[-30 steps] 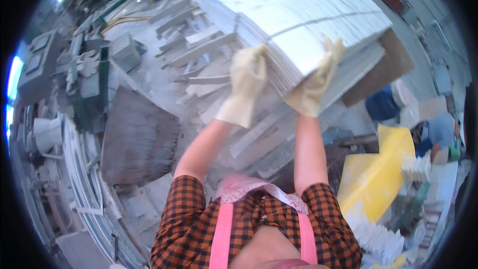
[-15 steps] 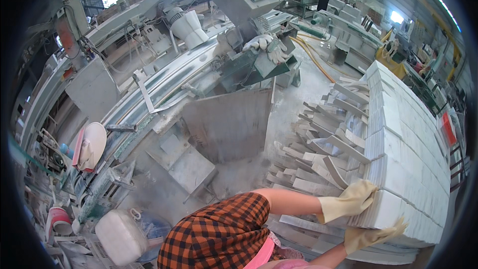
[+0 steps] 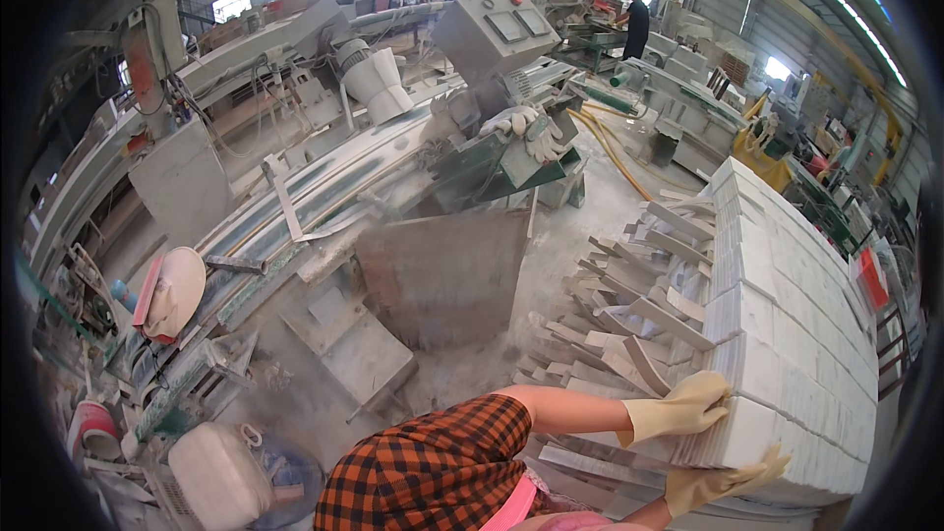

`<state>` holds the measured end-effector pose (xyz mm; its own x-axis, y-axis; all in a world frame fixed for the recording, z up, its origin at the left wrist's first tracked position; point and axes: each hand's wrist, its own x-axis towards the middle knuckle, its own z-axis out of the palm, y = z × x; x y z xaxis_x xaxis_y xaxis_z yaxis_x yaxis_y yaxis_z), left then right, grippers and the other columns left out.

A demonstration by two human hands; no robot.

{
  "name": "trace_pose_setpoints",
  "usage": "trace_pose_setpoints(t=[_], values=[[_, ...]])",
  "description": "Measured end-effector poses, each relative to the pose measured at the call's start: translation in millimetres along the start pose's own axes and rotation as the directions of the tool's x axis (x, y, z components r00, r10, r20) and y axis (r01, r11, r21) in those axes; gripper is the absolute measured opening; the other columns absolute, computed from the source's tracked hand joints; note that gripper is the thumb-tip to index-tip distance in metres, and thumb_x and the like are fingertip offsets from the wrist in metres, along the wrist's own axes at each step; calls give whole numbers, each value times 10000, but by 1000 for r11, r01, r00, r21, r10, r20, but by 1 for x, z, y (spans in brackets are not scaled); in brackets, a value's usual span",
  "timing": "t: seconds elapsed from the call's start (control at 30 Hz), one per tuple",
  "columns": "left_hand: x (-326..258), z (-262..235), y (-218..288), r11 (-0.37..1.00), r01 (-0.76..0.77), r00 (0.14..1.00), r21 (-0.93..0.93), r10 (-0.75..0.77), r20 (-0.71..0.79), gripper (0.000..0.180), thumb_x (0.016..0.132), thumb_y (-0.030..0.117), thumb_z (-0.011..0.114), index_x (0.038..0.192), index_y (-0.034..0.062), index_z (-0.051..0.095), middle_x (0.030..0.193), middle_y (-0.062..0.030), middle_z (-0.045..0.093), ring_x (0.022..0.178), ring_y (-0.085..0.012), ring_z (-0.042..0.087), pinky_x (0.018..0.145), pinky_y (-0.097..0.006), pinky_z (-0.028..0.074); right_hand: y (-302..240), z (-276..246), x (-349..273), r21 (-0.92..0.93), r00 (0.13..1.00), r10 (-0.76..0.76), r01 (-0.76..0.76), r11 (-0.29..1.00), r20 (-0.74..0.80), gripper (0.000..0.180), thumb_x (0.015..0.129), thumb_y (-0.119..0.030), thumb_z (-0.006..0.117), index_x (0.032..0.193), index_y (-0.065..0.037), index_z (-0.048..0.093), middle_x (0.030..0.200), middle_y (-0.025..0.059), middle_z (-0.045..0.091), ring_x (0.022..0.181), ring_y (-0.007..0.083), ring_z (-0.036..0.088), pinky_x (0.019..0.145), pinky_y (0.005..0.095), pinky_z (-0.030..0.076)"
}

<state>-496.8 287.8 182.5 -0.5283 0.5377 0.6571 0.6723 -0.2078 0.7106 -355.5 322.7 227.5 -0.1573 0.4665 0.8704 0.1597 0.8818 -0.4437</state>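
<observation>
Stone slab stack (image 3: 796,334): both gloved hands grip end; rt hand (image 3: 723,484) partly hidden.

A long, dust-coated cutting machine (image 3: 324,187) runs across the workshop, with a grey control box (image 3: 497,34) at its far end and a white funnel-shaped hood (image 3: 379,84) beside it. A pair of spare gloves (image 3: 526,128) lies on the green machine housing (image 3: 501,167). Offcut stone strips (image 3: 629,315) litter the dusty floor (image 3: 590,226). A yellow hose (image 3: 615,152) snakes across it. At lower left stand a red bucket (image 3: 93,425) and a white jug (image 3: 218,477). 2 people (image 3: 637,25) work in the background.
</observation>
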Motion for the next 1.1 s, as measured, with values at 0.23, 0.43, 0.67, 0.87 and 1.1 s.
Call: trace_pose_setpoints(t=[0.23,0.43,0.67,0.87,1.1], values=[[5,0,2,995,-90,996,33,90,-4,225,815,171,728,960,43,611,961,-178,585,954,-412,566,845,-507,449,-42,17,25,-125,847,-527,518,846,-63,908,915,-392,714,1626,-131,213,1577,183,392,1482,420,330,1233,574,238],[21,-7,12,957,-160,976,242,116,186,180,762,192,745,794,28,679,857,-175,643,838,-392,623,769,-459,490,-35,76,25,-57,870,-491,488,871,-42,819,941,-391,680,1591,-117,265,1552,181,422,1462,416,354,1223,571,255],[33,-21,21,915,-223,917,335,81,390,118,719,182,717,717,65,702,775,-133,680,721,-337,658,652,-416,489,-27,114,25,-17,880,-474,474,880,-15,721,970,-391,640,1550,-100,325,1523,180,456,1439,412,382,1211,567,274],[27,-19,23,851,-304,925,429,157,345,74,699,158,711,737,95,722,787,-99,709,746,-301,690,646,-419,491,-28,116,19,-23,874,-485,485,874,-9,644,996,-390,606,1515,-86,376,1499,179,486,1420,407,405,1201,564,291],[48,-17,44,612,-470,789,636,-33,614,129,709,198,753,816,132,784,869,-87,755,835,-274,728,729,-428,510,-38,82,11,-88,841,-541,538,839,-16,566,1025,-389,566,1475,-70,437,1469,177,521,1397,403,433,1189,560,310]])
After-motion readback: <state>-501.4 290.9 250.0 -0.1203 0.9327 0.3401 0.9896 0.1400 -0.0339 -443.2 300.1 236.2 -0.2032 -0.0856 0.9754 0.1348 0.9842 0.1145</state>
